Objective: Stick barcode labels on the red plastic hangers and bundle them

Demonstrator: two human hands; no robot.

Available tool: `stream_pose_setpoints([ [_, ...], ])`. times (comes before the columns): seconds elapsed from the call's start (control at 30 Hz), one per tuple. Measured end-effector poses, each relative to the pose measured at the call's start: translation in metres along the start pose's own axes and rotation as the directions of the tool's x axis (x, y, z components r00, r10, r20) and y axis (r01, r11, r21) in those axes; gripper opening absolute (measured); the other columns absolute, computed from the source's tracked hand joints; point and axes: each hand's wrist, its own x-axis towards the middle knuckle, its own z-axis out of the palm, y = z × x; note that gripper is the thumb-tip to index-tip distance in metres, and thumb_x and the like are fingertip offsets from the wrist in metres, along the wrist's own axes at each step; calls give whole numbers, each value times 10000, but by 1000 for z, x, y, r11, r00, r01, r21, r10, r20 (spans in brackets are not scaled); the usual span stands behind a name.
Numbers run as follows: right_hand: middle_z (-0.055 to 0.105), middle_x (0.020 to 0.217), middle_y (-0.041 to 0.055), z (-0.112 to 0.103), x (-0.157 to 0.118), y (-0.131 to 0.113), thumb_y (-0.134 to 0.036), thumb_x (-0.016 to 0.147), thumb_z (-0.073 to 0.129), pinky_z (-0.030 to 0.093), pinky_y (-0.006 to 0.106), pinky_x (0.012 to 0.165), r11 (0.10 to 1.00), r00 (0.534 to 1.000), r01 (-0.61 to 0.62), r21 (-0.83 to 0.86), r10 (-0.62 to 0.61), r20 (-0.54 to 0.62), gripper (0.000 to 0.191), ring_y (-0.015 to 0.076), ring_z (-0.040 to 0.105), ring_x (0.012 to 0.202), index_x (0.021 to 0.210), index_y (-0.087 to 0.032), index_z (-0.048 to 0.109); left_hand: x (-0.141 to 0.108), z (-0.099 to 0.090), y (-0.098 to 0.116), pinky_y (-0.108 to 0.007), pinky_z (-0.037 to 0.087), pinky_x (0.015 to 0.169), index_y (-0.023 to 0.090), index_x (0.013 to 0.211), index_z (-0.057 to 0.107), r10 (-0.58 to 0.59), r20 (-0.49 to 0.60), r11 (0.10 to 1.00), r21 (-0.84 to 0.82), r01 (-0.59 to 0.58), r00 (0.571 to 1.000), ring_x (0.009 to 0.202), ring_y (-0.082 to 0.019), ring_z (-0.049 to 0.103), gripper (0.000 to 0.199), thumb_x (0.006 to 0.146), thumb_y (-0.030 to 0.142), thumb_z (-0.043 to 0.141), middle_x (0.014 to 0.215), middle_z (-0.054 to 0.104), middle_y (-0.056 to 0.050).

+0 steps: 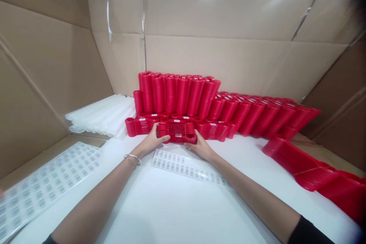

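A bundle of red plastic pieces (pixel 179 129) with a small white label and a thin band lies between my hands at the centre. My left hand (pixel 156 138) grips its left end, thumb in front. At its right end, my right hand (pixel 200 145) holds it with the fingers bent round the side. Similar labelled red bundles stand directly behind and on both sides of it. A sheet of small printed labels (pixel 185 165) lies on the white table (pixel 171 206) just in front, partly under my right forearm.
Tall red stacks (pixel 174 95) and more stacks (pixel 257 116) line the back. Banded red bundles (pixel 311 167) lie at the right. White translucent sleeves (pixel 103 114) and large label sheets (pixel 51 179) are at the left. Cardboard walls (pixel 228 57) enclose the table.
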Motion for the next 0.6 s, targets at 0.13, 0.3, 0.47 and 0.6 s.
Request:
stream_pose_setpoints([
  [0.13,512,1218,119,0,1,-1,-207,622,696,464,357,867,1000,1000,9,-4,-8,30,678,230,521,1073,1221,-154,383,2,9,4,-352,505,771,267,1269,265,127,-124,992,40,-123,984,930,-194,585,665,732,427,623,1114,550,-73],
  [0.3,474,1271,127,0,2,1,-215,617,708,355,378,1001,1000,997,7,13,-8,72,738,226,458,1166,1258,-138,351,5,14,5,-327,443,885,187,1087,418,250,-227,966,120,-228,941,955,-156,543,417,767,399,578,1073,543,-57],
  [0.47,429,1320,136,4,2,-4,-246,611,723,388,385,975,997,991,-51,52,44,127,792,237,430,1201,1286,-150,321,5,15,9,-296,382,949,196,1052,429,321,-275,943,183,-278,906,1011,-147,513,339,786,363,557,1083,519,-34],
  [0.6,461,1300,120,5,-1,-14,-274,666,700,392,381,975,990,986,-116,80,105,129,715,228,458,1178,1279,-171,348,4,17,10,-274,394,921,195,1058,424,341,-272,934,204,-293,900,995,-142,523,319,807,361,531,1052,531,-28],
])
